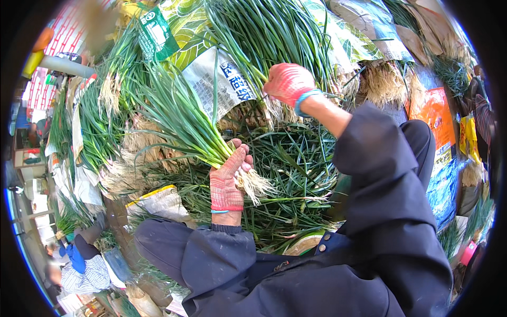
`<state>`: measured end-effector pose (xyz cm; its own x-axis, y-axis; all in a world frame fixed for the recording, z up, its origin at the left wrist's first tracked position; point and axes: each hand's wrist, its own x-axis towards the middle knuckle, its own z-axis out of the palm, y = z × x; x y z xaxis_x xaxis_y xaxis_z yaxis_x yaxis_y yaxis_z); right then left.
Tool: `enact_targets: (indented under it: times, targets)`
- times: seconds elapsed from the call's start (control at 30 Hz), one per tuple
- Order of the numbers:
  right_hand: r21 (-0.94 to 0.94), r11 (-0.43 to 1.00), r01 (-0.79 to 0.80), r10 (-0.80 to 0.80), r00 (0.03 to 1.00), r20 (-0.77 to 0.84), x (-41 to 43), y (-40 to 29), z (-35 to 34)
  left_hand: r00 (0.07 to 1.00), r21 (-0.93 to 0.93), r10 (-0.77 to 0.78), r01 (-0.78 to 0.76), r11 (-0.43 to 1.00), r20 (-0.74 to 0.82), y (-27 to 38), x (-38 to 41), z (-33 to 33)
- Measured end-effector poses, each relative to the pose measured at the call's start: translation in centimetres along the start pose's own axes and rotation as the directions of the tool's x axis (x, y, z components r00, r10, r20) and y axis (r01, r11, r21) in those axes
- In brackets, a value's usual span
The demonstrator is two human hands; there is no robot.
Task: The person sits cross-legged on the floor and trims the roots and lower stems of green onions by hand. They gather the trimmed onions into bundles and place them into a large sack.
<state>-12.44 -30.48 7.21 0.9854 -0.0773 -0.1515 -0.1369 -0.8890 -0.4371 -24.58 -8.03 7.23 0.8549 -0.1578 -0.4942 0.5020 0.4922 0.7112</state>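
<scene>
My left hand (227, 180), in a red knit glove, is closed around the base of a bunch of green onions (194, 126). Their white roots hang out past my fingers, and the leaves fan up and to the left. Farther up, my right hand (290, 84) wears a similar glove with a blue band at the wrist. It pinches a green onion stalk (257, 74) at the edge of a large heap of green onions (273, 35). Below both hands lies a mass of loose green leaves and trimmings (289, 170).
Printed sacks (222, 83) lie under and beside the heap. More green onion bundles (101, 130) stand at the left, and rooted bunches (382, 81) lie at the upper right. An orange sack (433, 115) is by my knee. Another person (85, 273) sits at the lower left.
</scene>
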Motion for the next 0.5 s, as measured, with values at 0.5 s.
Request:
enact_targets:
  times: [0.5]
  targets:
    - [0.543,0.765,0.346,-0.42,0.907,0.014,-9.0,-0.7,0.9,0.966,-0.039,-0.043,0.055,0.998,0.254,-2.8,2.0,-2.4]
